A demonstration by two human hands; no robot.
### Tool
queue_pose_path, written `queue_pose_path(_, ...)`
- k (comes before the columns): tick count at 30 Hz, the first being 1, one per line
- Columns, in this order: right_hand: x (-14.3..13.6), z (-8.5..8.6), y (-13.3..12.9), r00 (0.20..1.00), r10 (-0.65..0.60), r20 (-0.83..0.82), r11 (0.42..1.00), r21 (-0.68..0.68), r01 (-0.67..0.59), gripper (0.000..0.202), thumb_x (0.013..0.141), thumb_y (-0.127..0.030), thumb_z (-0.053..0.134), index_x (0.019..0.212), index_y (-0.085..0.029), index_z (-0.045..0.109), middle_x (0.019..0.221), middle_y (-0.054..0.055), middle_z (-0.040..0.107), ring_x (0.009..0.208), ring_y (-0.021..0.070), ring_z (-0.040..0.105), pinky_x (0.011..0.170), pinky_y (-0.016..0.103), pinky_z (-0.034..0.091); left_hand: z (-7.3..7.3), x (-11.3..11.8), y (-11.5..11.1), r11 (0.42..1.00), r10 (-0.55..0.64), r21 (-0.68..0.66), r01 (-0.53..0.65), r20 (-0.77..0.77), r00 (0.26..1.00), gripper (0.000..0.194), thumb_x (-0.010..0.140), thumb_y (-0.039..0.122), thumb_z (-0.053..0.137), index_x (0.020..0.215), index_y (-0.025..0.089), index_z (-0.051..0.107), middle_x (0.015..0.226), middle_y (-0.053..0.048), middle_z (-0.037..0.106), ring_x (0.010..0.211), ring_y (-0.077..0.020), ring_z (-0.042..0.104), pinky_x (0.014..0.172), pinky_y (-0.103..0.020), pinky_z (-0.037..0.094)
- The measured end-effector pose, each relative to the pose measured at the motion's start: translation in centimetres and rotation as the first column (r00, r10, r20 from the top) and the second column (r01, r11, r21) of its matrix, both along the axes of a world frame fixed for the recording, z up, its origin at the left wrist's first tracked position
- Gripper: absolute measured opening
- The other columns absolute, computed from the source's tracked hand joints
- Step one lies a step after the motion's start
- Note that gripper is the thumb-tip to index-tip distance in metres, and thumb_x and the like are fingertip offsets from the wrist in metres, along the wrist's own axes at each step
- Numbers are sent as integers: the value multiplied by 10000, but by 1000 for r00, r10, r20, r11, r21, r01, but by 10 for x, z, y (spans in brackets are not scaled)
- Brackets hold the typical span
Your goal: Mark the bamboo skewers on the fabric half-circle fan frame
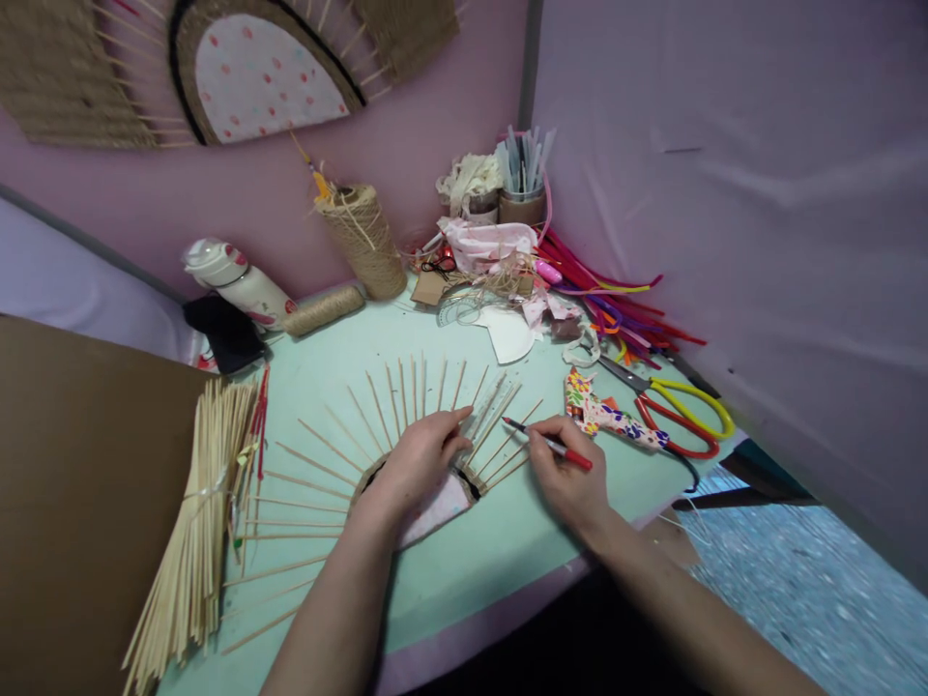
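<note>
A half-round piece point(433, 512) with a pale spotted centre and a twine-and-black rim lies on the green table. Thin wooden sticks point(330, 440) fan out from its rim. Over its upper part rests my left hand point(427, 449), thumb and forefinger close to a clear strip point(484, 411) lying along the right-hand sticks; whether it grips the strip is hard to make out. My right hand point(569, 474) holds a red pen point(555, 446) with a dark tip, pointing left beside the clear strip, above the sticks.
Bundled sticks point(207, 512) lie at the left. Behind stand a bottle point(239, 280) and a twine spool point(366, 242). Scissors point(678, 411), a flower-patterned glue gun point(609, 418) and pipe cleaners point(616, 300) are at the right. A woven piece point(268, 77) hangs on the wall.
</note>
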State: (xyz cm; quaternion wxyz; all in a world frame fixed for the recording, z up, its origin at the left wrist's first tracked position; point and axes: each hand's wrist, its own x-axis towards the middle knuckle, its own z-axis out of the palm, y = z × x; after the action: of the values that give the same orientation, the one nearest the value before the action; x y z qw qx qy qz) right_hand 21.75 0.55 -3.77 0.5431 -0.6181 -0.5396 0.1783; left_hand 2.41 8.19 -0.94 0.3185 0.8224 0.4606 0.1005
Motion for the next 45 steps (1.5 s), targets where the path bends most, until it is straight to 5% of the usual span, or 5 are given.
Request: queue_pose_path(45,0,0,3,998,41,40,998,-50,-39,118,857,-231,547,751,-196,583,641,-19,589,575,120,561,583,243,436,-5,-1,3,1000,-19,10,19,-3,1000,361,883,252,545,1232,183,601,867,-46,673,823,-174,616,769,-285,467)
